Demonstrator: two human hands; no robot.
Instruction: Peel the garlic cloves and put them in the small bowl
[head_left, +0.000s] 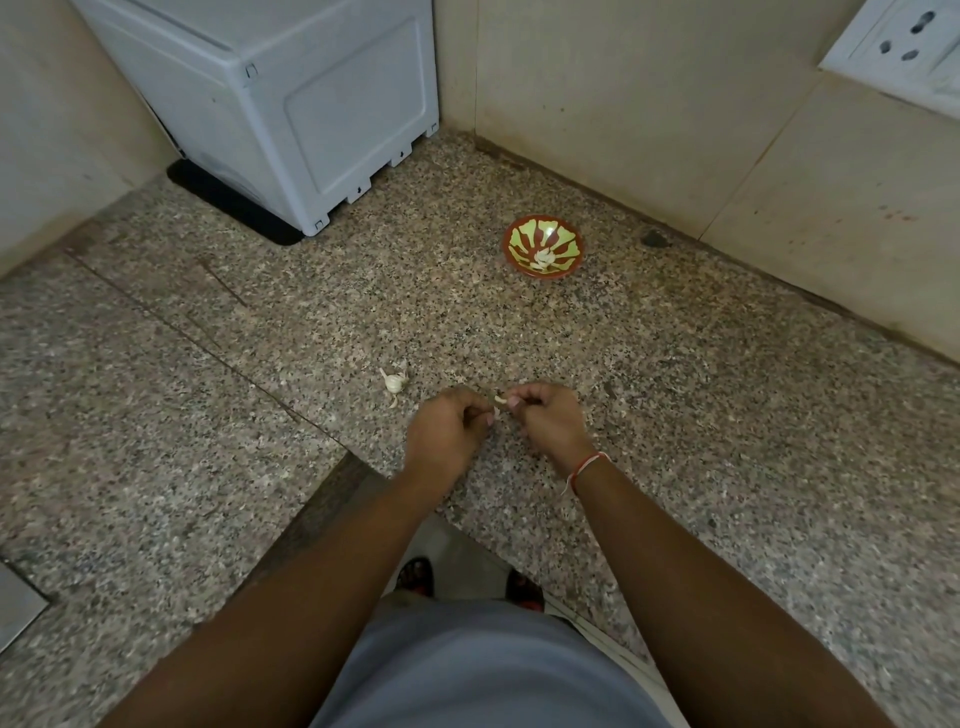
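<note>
Over the speckled granite counter, my left hand (445, 428) and my right hand (548, 415) meet with curled fingers. Between their fingertips they pinch a small pale garlic clove (500, 400). To the left of my hands, a partial garlic bulb (393, 382) with loose skin lies on the counter. The small red bowl (563, 233) with a green pattern stands farther back to the right, near the wall. Several peeled cloves (543, 258) lie in its bottom.
A white appliance (291, 104) on a black mat fills the back left corner. Beige walls close the counter at the back and right, with a socket plate (904, 47) up on the right wall. The counter's front edge (363, 467) cuts in just below my hands.
</note>
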